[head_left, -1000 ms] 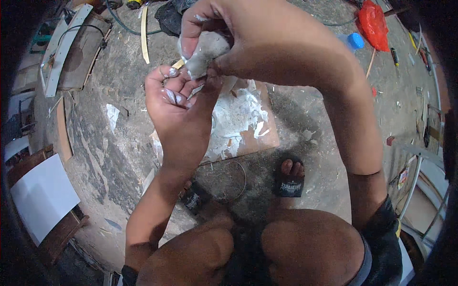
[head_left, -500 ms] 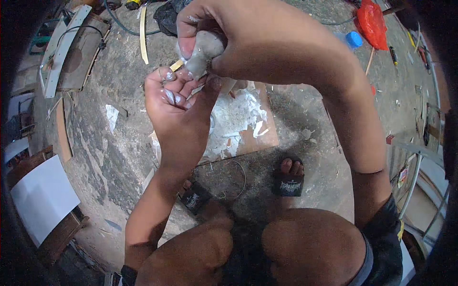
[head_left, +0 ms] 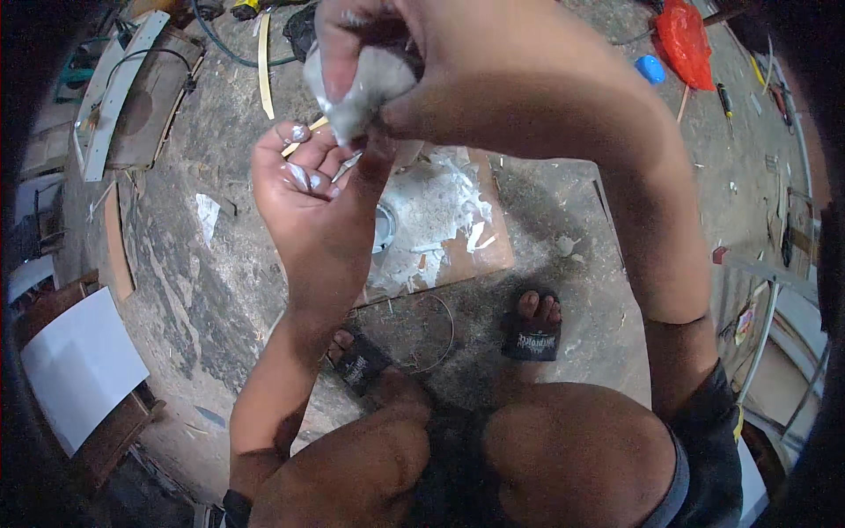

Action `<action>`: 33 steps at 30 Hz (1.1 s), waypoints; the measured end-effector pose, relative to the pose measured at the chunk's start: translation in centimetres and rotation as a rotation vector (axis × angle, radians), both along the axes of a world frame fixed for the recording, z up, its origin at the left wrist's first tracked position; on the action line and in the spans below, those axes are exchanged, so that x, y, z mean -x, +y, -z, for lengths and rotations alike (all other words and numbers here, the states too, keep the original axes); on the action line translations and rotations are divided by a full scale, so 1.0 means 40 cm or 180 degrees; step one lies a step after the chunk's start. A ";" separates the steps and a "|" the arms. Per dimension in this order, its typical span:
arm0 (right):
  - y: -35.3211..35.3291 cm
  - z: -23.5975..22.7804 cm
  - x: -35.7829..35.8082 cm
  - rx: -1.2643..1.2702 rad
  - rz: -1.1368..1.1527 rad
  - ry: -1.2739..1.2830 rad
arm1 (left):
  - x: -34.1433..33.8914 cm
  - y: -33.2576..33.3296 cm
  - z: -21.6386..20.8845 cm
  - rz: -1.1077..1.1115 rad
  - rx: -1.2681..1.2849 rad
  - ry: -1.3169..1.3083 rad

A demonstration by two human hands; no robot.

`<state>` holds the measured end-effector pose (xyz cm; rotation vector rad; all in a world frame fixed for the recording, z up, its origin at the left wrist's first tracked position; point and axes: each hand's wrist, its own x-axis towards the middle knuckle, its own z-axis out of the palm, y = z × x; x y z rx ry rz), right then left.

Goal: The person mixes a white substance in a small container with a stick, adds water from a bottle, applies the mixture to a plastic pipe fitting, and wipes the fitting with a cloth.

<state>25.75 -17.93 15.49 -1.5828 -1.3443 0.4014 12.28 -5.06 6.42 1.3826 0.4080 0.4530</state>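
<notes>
A greyish-white wad of cloth [head_left: 374, 75] is pinched in my right hand [head_left: 440, 66], at the upper middle of the view. The wad's lower end comes down at the fingertips of my left hand [head_left: 321, 211], whose palm faces up with curled fingers smeared white. A thin yellowish strip [head_left: 290, 149] shows between those fingers; much of it is hidden by the cloth and the fingers. Beneath the hands lies a brown board [head_left: 493, 251] coated with white smears and flakes. Part of a round whitish container [head_left: 384, 231] stands on it, beside my left wrist.
A long pale strip [head_left: 264, 70] lies on the concrete floor. A red plastic bag [head_left: 682, 48], a blue cap [head_left: 650, 69] and a screwdriver [head_left: 724, 101] lie at upper right. To the left are a white panel [head_left: 84, 365] and a metal-edged plank [head_left: 123, 92]. My sandaled feet flank the board.
The cloth in my right hand has shifted slightly up and left, and its shape has spread. My left hand has moved a little left, uncovering more of the round container.
</notes>
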 end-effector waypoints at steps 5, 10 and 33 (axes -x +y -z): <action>0.008 -0.011 0.021 0.0626 0.0228 -0.0525 | -0.003 -0.005 -0.004 0.0046 0.0205 0.0016; 0.023 -0.036 0.026 0.0529 0.0519 -0.0693 | -0.009 -0.008 -0.009 0.0183 0.0240 -0.0003; -0.053 0.190 0.001 -0.1414 0.2349 0.2952 | 0.009 0.079 -0.026 0.0830 0.0645 -0.0606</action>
